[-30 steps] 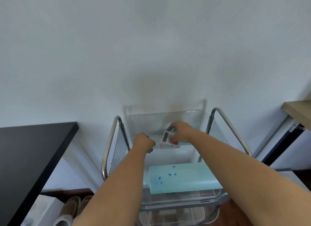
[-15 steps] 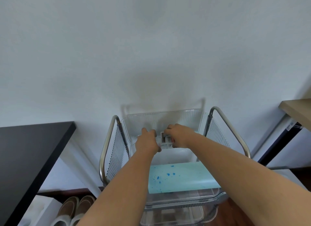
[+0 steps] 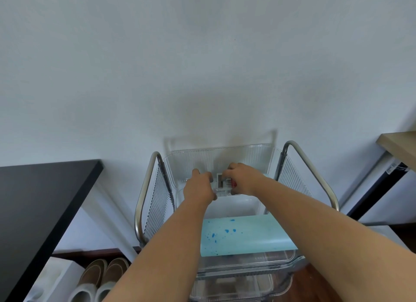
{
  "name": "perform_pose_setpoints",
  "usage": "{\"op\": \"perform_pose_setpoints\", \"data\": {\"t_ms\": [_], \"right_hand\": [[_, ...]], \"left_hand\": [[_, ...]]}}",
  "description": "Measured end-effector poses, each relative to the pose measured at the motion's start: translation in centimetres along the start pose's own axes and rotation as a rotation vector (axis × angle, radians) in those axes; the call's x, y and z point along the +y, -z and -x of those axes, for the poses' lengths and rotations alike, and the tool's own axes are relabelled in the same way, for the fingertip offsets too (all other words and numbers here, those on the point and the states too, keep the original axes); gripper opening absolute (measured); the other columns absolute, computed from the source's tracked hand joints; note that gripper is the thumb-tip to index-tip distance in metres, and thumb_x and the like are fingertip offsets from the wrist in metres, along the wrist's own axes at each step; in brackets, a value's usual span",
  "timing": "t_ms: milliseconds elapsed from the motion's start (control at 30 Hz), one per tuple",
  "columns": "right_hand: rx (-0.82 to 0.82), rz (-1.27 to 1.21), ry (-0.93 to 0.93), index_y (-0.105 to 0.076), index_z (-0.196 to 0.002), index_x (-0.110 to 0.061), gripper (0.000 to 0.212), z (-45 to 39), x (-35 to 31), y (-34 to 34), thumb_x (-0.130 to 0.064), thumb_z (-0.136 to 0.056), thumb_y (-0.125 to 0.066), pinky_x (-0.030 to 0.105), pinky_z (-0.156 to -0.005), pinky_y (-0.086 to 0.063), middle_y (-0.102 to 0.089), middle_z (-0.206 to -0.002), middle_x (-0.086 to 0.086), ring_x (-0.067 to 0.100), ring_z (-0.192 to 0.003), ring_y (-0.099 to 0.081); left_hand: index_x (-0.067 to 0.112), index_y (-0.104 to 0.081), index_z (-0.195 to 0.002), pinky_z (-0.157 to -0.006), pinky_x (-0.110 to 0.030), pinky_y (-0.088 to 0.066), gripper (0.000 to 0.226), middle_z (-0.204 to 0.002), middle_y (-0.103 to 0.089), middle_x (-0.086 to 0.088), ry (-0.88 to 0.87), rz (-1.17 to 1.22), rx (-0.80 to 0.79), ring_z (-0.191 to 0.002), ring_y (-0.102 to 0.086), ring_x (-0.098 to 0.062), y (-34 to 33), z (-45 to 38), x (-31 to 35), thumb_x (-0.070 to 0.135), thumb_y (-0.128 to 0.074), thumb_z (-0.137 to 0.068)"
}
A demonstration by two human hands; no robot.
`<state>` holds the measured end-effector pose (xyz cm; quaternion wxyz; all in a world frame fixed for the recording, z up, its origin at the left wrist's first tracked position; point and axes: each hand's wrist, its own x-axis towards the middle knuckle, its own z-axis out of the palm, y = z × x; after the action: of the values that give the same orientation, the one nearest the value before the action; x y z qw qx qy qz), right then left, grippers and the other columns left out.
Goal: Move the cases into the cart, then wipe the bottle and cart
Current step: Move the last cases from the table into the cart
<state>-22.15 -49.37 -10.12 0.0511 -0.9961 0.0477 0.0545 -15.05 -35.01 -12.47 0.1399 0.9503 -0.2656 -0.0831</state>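
Observation:
A clear plastic cart (image 3: pixel 290 148) with steel side rails stands against the white wall. Both my hands reach into the far end of its top tray. Between them is a small clear case (image 3: pixel 221 183) with a white, grey and red label. My left hand (image 3: pixel 199 184) grips its left end with curled fingers. My right hand (image 3: pixel 240 178) curls over its right side and top. Most of the case is hidden by my fingers. A pale turquoise mat (image 3: pixel 245 236) with blue specks lies across the near part of the tray. No bottle is in view.
A black table (image 3: pixel 40 202) stands to the left, with a pair of slippers (image 3: pixel 99 279) on the floor below it. A wooden surface (image 3: pixel 400 144) juts in at the right edge. Lower clear trays (image 3: pixel 243 283) of the cart show beneath the top one.
Both hands moved the case farther toward the back of the tray and closer together. The case turned, so less of its label shows.

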Motion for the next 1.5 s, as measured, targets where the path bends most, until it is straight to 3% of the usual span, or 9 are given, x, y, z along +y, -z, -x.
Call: {"op": "perform_pose_setpoints", "data": {"t_ms": [333, 900, 1100, 1300, 1500], "right_hand": [[-0.029, -0.052, -0.005, -0.060, -0.129, -0.026, 0.053, -0.2, 0.5, 0.5, -0.021, -0.079, -0.076, 0.031, -0.093, -0.048, -0.053, -0.126, 0.005, 0.025, -0.109, -0.055], [-0.001, 0.005, 0.004, -0.054, -0.133, -0.025, 0.058, 0.1, 0.2, 0.0, -0.028, -0.080, -0.074, 0.035, -0.088, -0.052, -0.052, -0.120, 0.006, 0.023, -0.105, -0.054], [0.003, 0.000, 0.011, -0.055, -0.131, -0.025, 0.058, 0.1, 0.2, -0.1, -0.028, -0.078, -0.076, 0.035, -0.088, -0.051, -0.052, -0.119, 0.006, 0.023, -0.106, -0.053], [0.019, -0.053, -0.017, -0.056, -0.130, -0.026, 0.059, 0.5, -0.1, 1.3, -0.025, -0.075, -0.079, 0.036, -0.091, -0.049, -0.051, -0.120, 0.005, 0.022, -0.109, -0.051], [0.152, -0.185, -0.087, -0.060, -0.125, -0.026, 0.044, 1.8, -0.5, 3.5, -0.018, -0.084, -0.071, 0.030, -0.091, -0.045, -0.052, -0.123, 0.003, 0.021, -0.110, -0.051]], "left_hand": [[0.025, -0.058, -0.121, -0.072, -0.031, -0.050, 0.058, -0.123, -0.044, -0.005, 0.000, -0.008, 0.004, -0.095, -0.060, -0.025, -0.1, -0.1, 0.0, 0.032, -0.086, -0.071], [0.027, -0.059, -0.120, -0.070, -0.029, -0.049, 0.058, -0.120, -0.045, -0.004, 0.002, -0.029, 0.031, -0.091, -0.059, -0.023, -0.4, 0.0, 0.2, 0.035, -0.086, -0.070], [0.027, -0.058, -0.121, -0.075, -0.032, -0.053, 0.060, -0.122, -0.045, -0.005, 0.004, -0.037, 0.023, -0.095, -0.059, -0.024, -0.5, -0.1, 0.3, 0.037, -0.086, -0.069], [0.028, -0.057, -0.126, -0.084, -0.036, -0.049, 0.067, -0.128, -0.043, -0.006, 0.008, -0.018, 0.005, -0.113, -0.049, -0.028, 0.8, 0.0, 0.1, 0.038, -0.087, -0.068], [0.025, -0.061, -0.123, -0.091, -0.038, -0.052, 0.044, -0.131, -0.045, -0.007, -0.015, 0.099, 0.092, -0.115, -0.049, -0.028, 4.6, 1.3, 0.4, 0.017, -0.076, -0.083]]}}
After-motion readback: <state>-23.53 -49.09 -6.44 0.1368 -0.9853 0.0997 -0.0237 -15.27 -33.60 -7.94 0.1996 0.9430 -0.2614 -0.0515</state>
